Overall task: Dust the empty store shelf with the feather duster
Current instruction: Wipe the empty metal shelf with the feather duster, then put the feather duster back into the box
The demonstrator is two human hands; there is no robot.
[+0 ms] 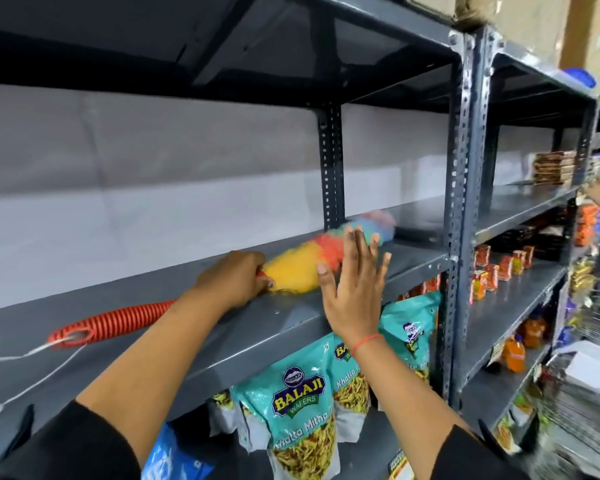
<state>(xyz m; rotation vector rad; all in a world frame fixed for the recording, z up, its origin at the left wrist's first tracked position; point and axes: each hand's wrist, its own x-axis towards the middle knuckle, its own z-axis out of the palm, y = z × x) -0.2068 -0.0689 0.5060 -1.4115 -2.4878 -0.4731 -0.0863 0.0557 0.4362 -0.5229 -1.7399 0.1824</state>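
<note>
L hand (234,278) gripping duster (302,268) on shelf (257,327); R hand (352,289) open, empty; "BALAJI WAFERS" bags (303,420) below.

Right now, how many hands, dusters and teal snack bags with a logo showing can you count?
Hands: 2 (left hand, right hand)
Duster: 1
Teal bags: 3
Total: 6
</note>
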